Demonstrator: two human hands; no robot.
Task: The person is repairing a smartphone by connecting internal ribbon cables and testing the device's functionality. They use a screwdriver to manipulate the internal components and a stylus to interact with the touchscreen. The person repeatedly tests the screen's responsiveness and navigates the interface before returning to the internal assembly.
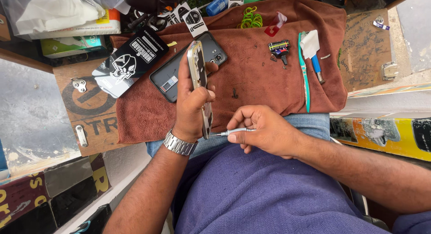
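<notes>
Worktop (96,122): I am looking down at a worn wooden board, with a rust-brown towel (269,81) lying spread over it and over the person's lap.
Dark phone (179,72): it is lying flat on the towel, back up, just beyond the left hand and partly hidden by it.
Phone frame (198,77): the left hand (191,106) is holding this pale, thin frame on edge above the towel. Its long axis is running away from the body and toward it, with the near end sitting lowest, by the lap.
Left hand grip: the fingers are wrapping closed around the middle of the frame, thumb on one face, a metal watch (179,144) showing at the wrist.
Right hand (265,131): it is pinching closed on a slim silver screwdriver (233,132), held level.
Key relation: the screwdriver is pointing leftward, crosswise to the frame's long axis, and its tip is meeting the frame's near end. The right hand is sitting just right of that end, nearer to it than the left hand's grip.
Small items: a teal toothbrush (304,72), green rubber bands (250,18) and a bit holder (279,48) are lying well apart, farther up the towel.
</notes>
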